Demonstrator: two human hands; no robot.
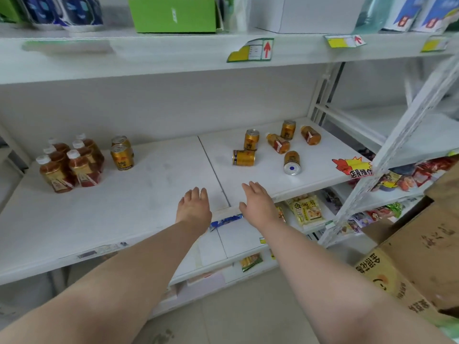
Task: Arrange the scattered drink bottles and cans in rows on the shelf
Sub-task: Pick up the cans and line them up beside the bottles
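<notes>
White painted metal shelf (pixel 149 189) lies in front of you, and a thin dark seam (pixel 214 170) runs front to back across its middle; every place below is taken from that seam.

Your left hand (pixel 193 207) hovers just left of the seam's near end, over the shelf's front edge. Its fingers are straight, the palm is down, and it holds nothing. Your right hand (pixel 258 204) hovers just right of the seam's near end, fingers likewise stretched forward and empty.

Far left of the seam, six amber drink bottles with white caps (pixel 69 165) stand upright in two files of three, packed close. Between them and the seam, nearer the bottles, two gold cans (pixel 121 155) stand upright, one behind the other.

Right of the seam the rest lies scattered:
- A gold can lying on its side (pixel 244 157) is closest to the seam.
- An upright gold can (pixel 251 139) stands just behind it.
- An amber bottle on its side (pixel 278 143) lies farther right.
- A second upright can (pixel 288 129) stands behind that bottle, near the back wall.
- Another toppled amber bottle (pixel 310 135) lies farthest right.
- A tipped can with its silver base toward you (pixel 291 163) lies nearer the front.

Far right of the seam, a red-and-yellow starburst tag (pixel 352 167) sits at the shelf's front edge. Beyond it a brown cardboard box (pixel 409 256) stands open.
</notes>
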